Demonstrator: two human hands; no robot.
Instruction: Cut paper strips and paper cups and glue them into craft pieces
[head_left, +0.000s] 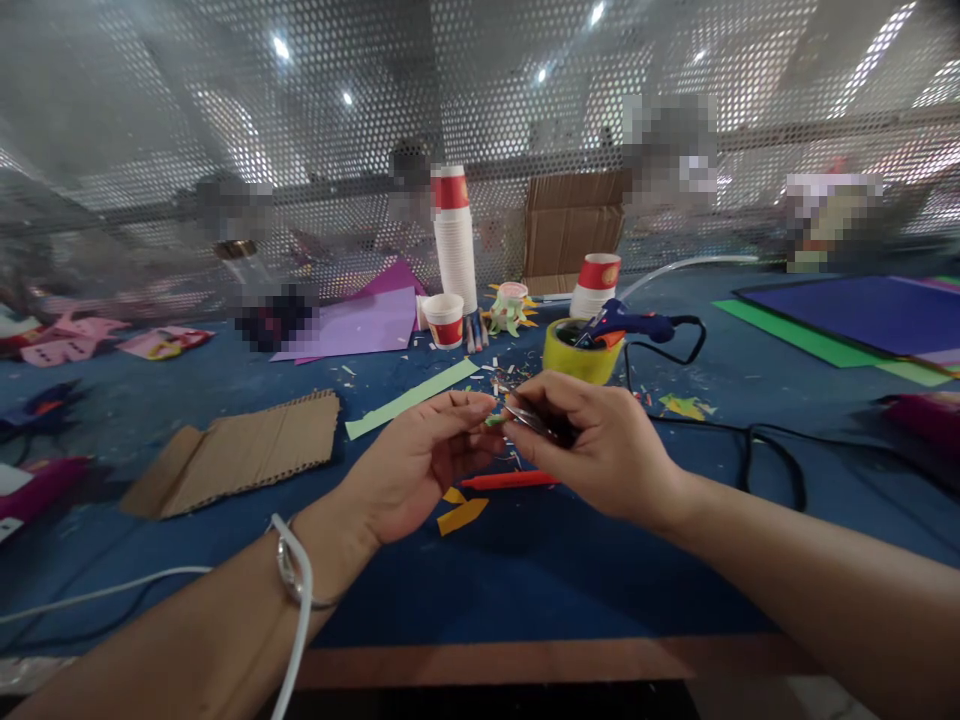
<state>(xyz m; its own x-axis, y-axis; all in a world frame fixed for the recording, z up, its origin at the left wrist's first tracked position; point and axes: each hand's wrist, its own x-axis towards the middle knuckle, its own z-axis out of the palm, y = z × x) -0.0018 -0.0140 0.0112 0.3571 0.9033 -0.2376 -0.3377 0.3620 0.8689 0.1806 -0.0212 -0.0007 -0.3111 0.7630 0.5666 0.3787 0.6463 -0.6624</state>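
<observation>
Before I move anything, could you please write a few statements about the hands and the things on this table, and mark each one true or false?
1. The right hand holds a dark-handled metal tool. True.
2. The left hand grips the red marker. False: it pinches a small green scrap, and the marker lies on the table.
3. The blue glue gun lies on the purple paper. False: it rests on the yellow roll.
4. A flat cardboard piece lies to the left of the left hand. True.
5. The tall stack of paper cups lies on its side. False: the stack stands upright.
</observation>
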